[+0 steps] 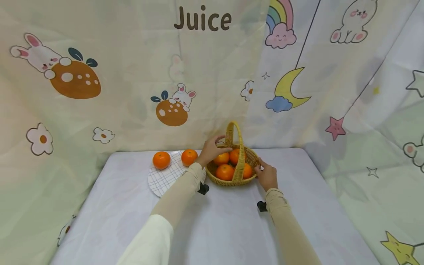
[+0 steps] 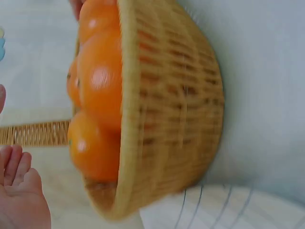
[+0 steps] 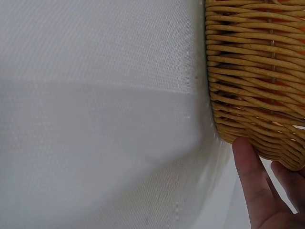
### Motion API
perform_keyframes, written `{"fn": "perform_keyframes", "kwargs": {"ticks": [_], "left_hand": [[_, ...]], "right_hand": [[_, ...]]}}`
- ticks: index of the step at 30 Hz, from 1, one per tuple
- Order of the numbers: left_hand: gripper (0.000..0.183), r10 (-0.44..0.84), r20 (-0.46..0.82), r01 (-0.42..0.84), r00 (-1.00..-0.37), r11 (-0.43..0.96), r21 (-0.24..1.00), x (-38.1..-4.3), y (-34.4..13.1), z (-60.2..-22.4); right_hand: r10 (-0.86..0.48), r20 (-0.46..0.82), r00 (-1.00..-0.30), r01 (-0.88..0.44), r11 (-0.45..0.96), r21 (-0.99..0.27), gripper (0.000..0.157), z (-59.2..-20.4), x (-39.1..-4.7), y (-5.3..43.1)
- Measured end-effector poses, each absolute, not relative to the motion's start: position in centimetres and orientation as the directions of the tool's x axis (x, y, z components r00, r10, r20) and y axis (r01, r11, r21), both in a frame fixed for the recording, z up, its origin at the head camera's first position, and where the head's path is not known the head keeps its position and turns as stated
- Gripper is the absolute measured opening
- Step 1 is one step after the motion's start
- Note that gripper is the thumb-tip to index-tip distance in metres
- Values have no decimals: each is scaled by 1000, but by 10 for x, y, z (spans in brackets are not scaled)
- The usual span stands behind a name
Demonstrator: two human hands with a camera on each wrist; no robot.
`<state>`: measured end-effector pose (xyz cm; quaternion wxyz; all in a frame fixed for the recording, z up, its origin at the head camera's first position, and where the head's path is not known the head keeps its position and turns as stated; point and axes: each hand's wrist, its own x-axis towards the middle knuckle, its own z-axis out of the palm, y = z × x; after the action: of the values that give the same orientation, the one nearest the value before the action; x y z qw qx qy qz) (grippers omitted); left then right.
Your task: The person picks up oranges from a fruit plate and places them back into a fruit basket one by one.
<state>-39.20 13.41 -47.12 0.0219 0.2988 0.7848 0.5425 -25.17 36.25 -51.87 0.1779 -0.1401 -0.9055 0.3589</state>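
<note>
Basket [image 2: 181, 100] of oranges [image 1: 225, 172] on table [image 1: 232, 221], between the two: right hand [image 1: 267, 176] pinches its right edge; left hand [image 1: 210, 151] at its left side, fingers loosely parted near the handle [image 1: 240, 162], gripping nothing.

Worktop [image 1: 232, 228]: white-covered | backdrop [image 1: 132, 73]: pale printed fabric, brown "Juice" lettering [image 1: 203, 19] at top | left: large rabbit-and-fruit print [image 1: 74, 81], smaller rabbit print [image 1: 171, 113] nearer centre | right: rainbow [image 1: 287, 13] above yellow crescent moon [image 1: 284, 87]; pink star [image 1: 335, 128] below seated white animal [image 1: 354, 24]

Oranges [image 1: 225, 172] in basket [image 1: 240, 170], right hand [image 1: 267, 176] touching
</note>
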Motion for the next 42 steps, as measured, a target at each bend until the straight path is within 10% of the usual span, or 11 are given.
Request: {"fn": "perform_keyframes", "kwargs": {"ticks": [42], "left_hand": [[78,240,121,196,-963,318,928,-414,16,-507]], "right_hand": [[394,190,-899,155,693,-704,51,-524,-256,365]]}}
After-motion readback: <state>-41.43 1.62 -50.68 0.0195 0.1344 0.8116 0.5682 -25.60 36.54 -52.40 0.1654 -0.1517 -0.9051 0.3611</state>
